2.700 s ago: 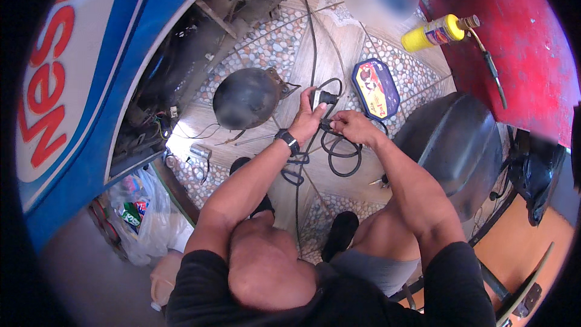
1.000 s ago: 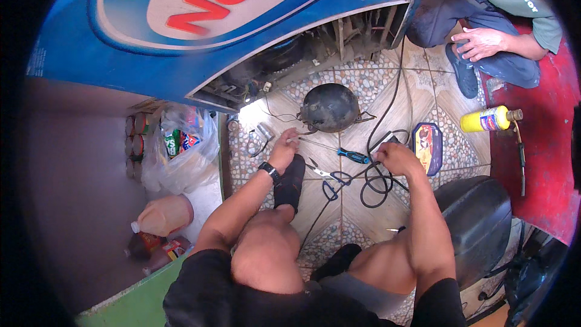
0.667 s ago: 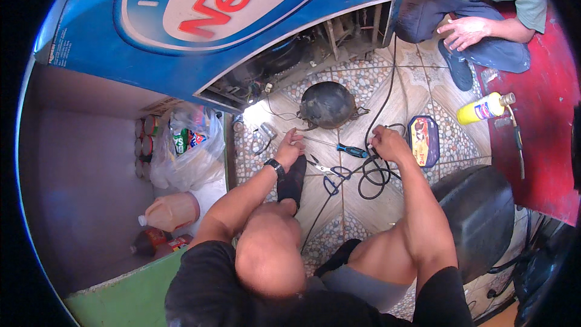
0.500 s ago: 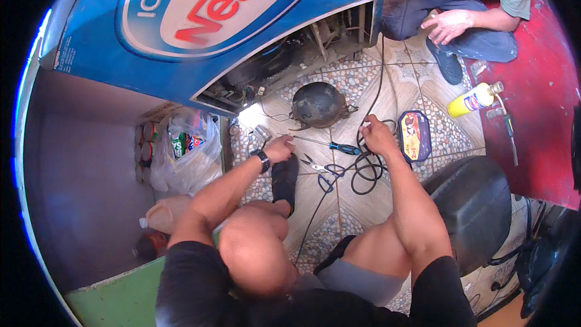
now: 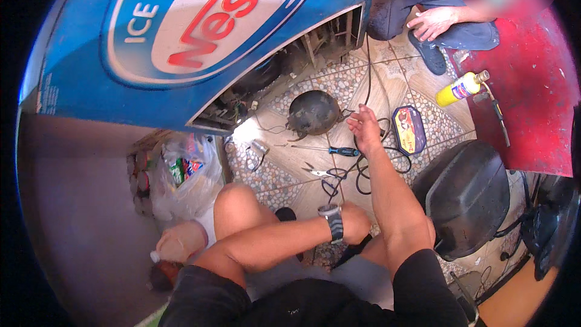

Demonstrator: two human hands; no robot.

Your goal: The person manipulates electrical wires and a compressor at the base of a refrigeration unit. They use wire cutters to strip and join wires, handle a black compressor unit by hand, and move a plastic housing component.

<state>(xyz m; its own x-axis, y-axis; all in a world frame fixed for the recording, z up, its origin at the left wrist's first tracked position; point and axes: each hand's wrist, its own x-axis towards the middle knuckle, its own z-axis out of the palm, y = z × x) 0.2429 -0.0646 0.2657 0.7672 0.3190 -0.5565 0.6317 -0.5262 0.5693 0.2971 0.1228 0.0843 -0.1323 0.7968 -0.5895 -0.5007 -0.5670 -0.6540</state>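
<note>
My right hand [image 5: 365, 131] is raised over the floor with its fingers apart and nothing in them. Right below it are a coiled black cable [image 5: 363, 183] and the blue-and-black handle of a screwdriver [image 5: 343, 151]. My left hand [image 5: 357, 224], with a watch on the wrist, is at my right knee; its fingers are turned away and hidden. Beyond the screwdriver sits a round black metal compressor [image 5: 315, 112] with thin pipes. Dark-handled scissors [image 5: 321, 172] lie spread on the tiles between my hands. An oval purple-and-yellow tub [image 5: 410, 130] lies right of my right hand.
A blue freezer [image 5: 78, 63] with an open bottom compartment stands ahead. At far right are a yellow gas cylinder [image 5: 462, 89], a torch [image 5: 497, 112] and a seated person's hand [image 5: 433, 22]. A black hard case [image 5: 466, 200] stands to my right, a plastic bag [image 5: 187, 175] to my left.
My left hand has pulled back from beside the screwdriver's tip to my right knee. The right hand has turned and its fingers have spread. The view has shifted a little.
</note>
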